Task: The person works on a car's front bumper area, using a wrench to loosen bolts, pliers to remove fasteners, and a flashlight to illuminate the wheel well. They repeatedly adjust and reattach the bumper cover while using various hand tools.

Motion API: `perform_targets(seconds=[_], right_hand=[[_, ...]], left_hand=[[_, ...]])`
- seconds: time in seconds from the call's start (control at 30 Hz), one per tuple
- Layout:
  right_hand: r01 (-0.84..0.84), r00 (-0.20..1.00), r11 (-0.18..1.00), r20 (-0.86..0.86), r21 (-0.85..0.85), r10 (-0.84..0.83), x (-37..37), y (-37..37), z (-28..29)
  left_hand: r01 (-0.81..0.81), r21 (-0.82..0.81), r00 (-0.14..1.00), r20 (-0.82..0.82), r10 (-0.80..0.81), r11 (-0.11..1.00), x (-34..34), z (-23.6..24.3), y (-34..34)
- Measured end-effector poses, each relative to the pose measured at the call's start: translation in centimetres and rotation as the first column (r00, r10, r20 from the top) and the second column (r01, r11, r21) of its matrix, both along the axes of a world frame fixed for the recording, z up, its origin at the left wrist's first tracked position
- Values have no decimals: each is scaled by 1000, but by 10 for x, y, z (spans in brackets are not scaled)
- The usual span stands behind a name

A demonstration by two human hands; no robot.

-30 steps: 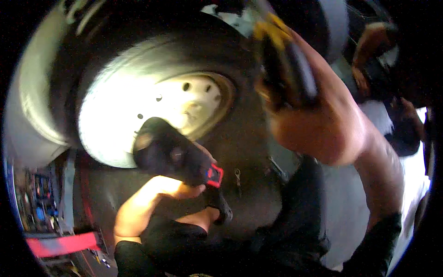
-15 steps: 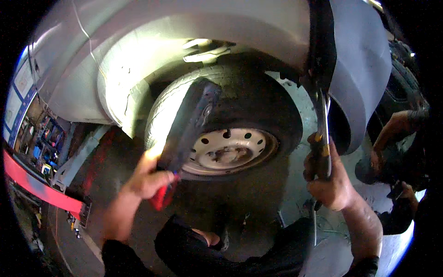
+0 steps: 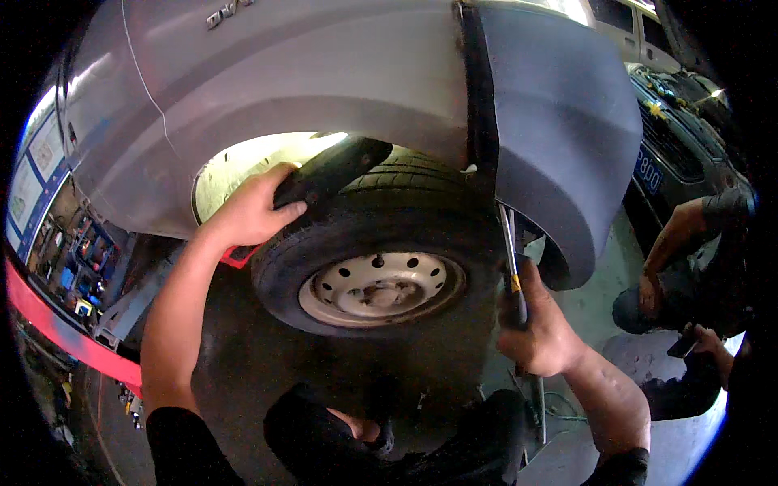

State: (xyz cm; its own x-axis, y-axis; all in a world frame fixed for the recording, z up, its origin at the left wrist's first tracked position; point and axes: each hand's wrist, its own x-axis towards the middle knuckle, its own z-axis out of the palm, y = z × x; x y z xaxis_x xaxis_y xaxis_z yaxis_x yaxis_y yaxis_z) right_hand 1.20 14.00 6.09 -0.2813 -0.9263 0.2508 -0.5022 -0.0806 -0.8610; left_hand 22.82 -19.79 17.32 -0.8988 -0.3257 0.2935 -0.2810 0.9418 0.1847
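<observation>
My left hand (image 3: 255, 202) is closed round a black work light (image 3: 336, 170) with a red part at its lower end. The light lies slanted between the wheel arch and the top of the tyre (image 3: 284, 267), and its glow brightens the arch lining (image 3: 235, 166). In my right hand (image 3: 543, 328) is a screwdriver (image 3: 517, 306) with a dark handle and a yellow band. Its shaft points up to the lower end of the dark gap (image 3: 478, 97) between the silver fender (image 3: 365, 81) and the grey bumper (image 3: 559, 138); the tip's exact contact is unclear.
A pale steel wheel rim (image 3: 377, 287) faces me below the arch. At right a co-worker crouches, one arm (image 3: 673, 243) lowered, a dark phone-like object (image 3: 685, 342) in a hand. Another car (image 3: 677, 130) stands behind. A red lift arm (image 3: 73, 340) crosses at left.
My left hand has raised the work light from in front of the tyre up to the wheel arch. The screwdriver now reaches the lower end of the fender-bumper gap. The view has shifted.
</observation>
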Motion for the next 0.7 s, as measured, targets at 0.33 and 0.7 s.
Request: perform_targets(seconds=[0.33, 0.7], right_hand=[[-6, 997, 999, 76, -40, 9, 9, -4, -2], [-11, 976, 998, 218, 61, -3, 15, -1, 6]], left_hand=[[-227, -412, 974, -82, 212, 882, 4, -12, 11], [-168, -533, 985, -131, 116, 829, 11, -39, -17]])
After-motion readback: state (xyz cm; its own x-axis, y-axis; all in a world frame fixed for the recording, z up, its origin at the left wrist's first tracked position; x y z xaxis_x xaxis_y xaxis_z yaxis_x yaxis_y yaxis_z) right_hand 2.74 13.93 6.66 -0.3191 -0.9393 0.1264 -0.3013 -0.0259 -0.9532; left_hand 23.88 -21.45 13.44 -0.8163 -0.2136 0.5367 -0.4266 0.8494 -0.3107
